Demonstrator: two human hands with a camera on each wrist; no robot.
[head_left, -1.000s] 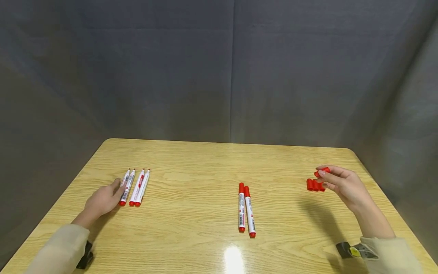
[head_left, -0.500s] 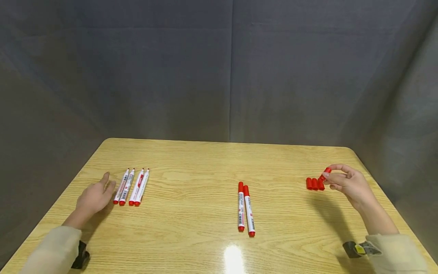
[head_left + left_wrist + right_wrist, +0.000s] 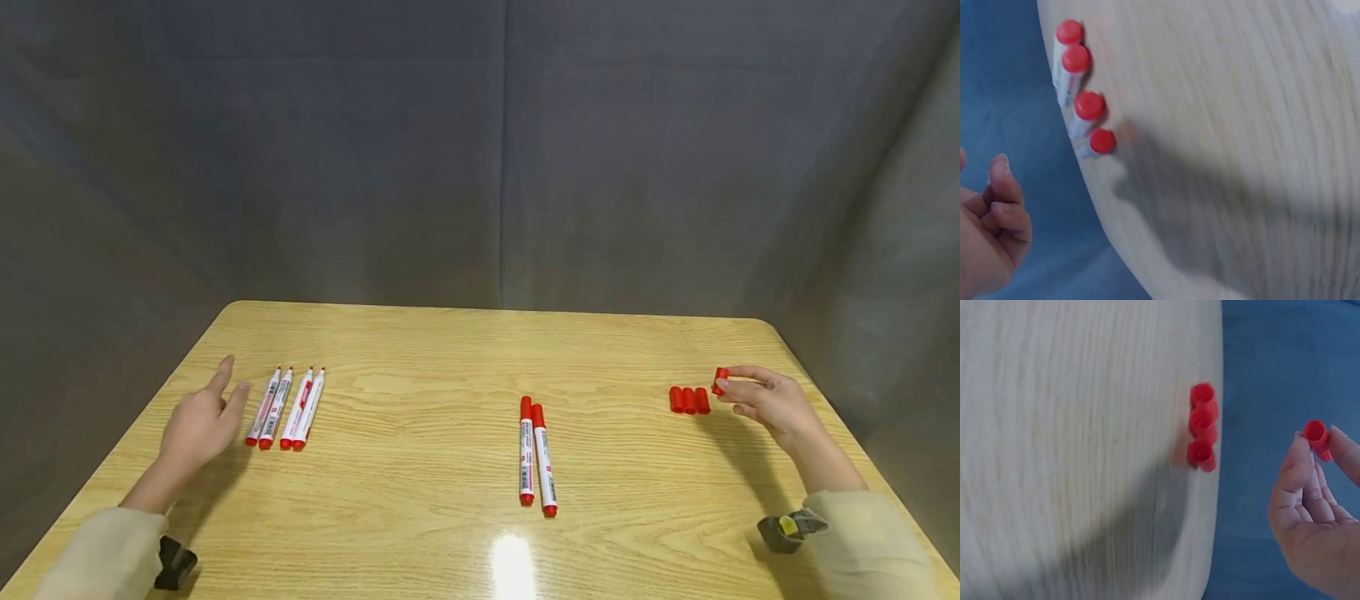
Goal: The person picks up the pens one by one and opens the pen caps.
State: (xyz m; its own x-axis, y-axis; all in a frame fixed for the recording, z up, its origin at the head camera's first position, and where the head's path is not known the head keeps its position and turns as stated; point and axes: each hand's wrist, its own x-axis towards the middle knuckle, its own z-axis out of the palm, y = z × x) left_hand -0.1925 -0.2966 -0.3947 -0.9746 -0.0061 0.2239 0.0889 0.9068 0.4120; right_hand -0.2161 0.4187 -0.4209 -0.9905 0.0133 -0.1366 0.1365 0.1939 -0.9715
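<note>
My right hand (image 3: 776, 407) pinches a red marker cap (image 3: 721, 381) between thumb and fingers, just right of a row of 3 red caps (image 3: 689, 400) on the table. In the right wrist view the held cap (image 3: 1316, 432) turns its hollow end to the camera. Over the left side of the table my left hand (image 3: 197, 423) holds nothing, its index finger and thumb extended and the other fingers bent. Several uncapped markers (image 3: 287, 408) lie beside it, tips pointing away and red ends near; the left wrist view shows their red ends (image 3: 1089, 105).
Two capped red markers (image 3: 535, 457) lie side by side right of the middle of the wooden table (image 3: 405, 500). A dark grey curtain (image 3: 375, 167) hangs behind the table and along its sides.
My left hand has let go of the leftmost marker and moved left, away from the row. My right hand has turned the held cap upright and shifted slightly right of the three caps.
</note>
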